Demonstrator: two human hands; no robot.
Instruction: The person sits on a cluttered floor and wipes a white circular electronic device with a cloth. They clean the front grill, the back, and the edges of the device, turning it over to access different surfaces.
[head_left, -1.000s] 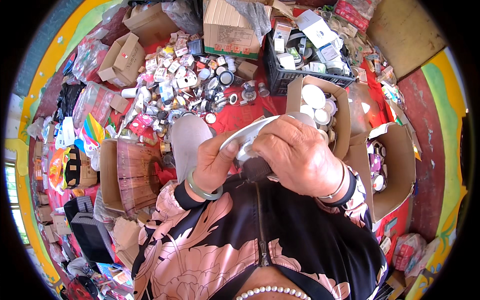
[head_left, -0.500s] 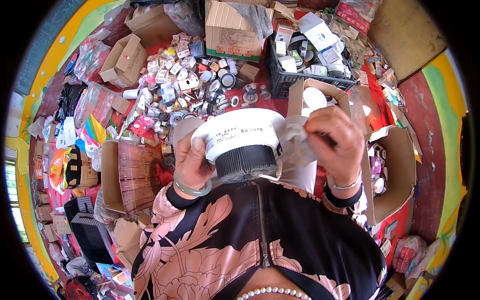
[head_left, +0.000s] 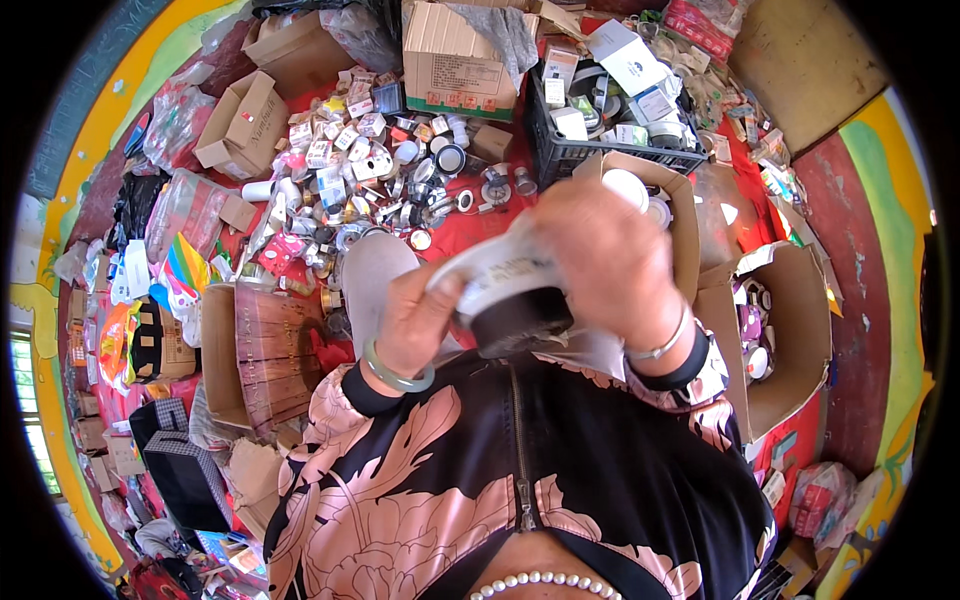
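Observation:
My left hand (head_left: 412, 318) grips the rim of a round downlight (head_left: 492, 268) in front of my chest, thumb on top of its white ring. A ribbed black heat sink (head_left: 520, 322) faces me on the lamp's near side. Over the right part of the lamp is my right hand (head_left: 615, 262), smeared by motion; its fingers are bent and partly hidden, and I cannot tell what they hold. Below that hand shows a blurred, see-through sheet of what looks like plastic (head_left: 598, 350).
Beyond my hands lies a heap of small lamps and boxes (head_left: 370, 165). A black crate (head_left: 610, 160) of goods stands far right, with an open carton (head_left: 680, 215) before it. Another carton (head_left: 800, 385) is at right; a reddish box (head_left: 280, 350) stands at left.
My right hand has moved left from beside the lamp to over its right part; the clear plastic it pinched is now mostly hidden. The lamp has tilted and shifted slightly right with my left hand.

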